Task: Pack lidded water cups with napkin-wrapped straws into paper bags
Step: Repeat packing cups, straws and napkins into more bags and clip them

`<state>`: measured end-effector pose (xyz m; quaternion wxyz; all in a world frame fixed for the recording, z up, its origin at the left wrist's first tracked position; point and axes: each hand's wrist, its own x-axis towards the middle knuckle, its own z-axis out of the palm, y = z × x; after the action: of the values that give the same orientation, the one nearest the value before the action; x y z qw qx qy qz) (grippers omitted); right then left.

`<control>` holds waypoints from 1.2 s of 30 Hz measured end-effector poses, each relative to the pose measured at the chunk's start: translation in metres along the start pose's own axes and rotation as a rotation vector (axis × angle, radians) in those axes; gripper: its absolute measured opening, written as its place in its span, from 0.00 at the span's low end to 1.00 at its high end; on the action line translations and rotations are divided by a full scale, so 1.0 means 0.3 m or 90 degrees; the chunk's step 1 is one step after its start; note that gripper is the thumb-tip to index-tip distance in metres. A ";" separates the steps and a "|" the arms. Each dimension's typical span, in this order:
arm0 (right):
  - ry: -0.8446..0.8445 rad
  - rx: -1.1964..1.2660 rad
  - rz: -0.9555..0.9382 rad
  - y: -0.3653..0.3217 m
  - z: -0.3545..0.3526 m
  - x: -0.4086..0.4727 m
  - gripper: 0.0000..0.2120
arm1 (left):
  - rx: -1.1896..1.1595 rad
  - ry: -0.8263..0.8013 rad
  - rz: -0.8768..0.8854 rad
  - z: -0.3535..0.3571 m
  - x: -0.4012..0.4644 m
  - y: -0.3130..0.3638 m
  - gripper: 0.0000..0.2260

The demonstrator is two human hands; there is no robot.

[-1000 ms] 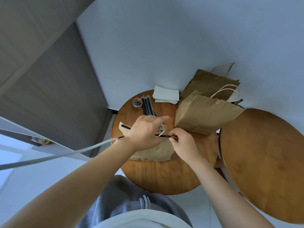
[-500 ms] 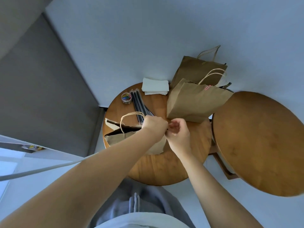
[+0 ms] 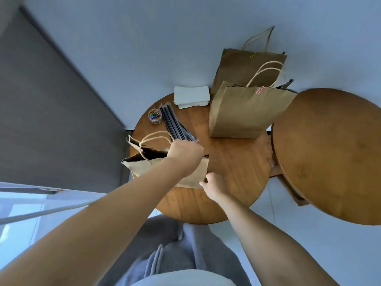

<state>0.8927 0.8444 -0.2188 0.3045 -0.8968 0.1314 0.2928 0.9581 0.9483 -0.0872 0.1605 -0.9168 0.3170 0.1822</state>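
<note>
bag mouth faces left, both hands at its right end

left hand sits at the top right corner of the near paper bag, fingers curled shut on the upper edge. it looks like a pinch on the paper rim, but the fingertips are hidden under the knuckles, so i can't confirm what exactly is caught. right hand is just below and right of it, fingers narrow and pressed on the bag's lower right corner, touching the paper, bracing more than gripping as far as i can tell.

bag lies on the round surface with its long axis running left to right. the open mouth and twine handles are at the far left, well apart from both hands. so any loading has to come in from the left, and the left hand is the nearer one for that side.

black straws lie just beyond the left hand, fanned, near ends almost touching it. napkin stack and the tub of coloured clips sit further out. two more bags stand at the back right: one with a pink clip, one behind it.

no cups visible anywhere. can't see into the near bag.

judgement: near bag not yet stood up or closed, with next move likely tipping it upright from the right end.
</note>
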 end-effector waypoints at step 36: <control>0.301 0.113 -0.311 -0.069 -0.129 -0.060 0.07 | -0.038 0.008 0.011 -0.029 -0.003 -0.043 0.08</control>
<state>0.9043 0.8373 -0.1733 0.4032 -0.9149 0.0049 -0.0166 0.9677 0.9549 -0.0769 0.1293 -0.9195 0.3202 0.1875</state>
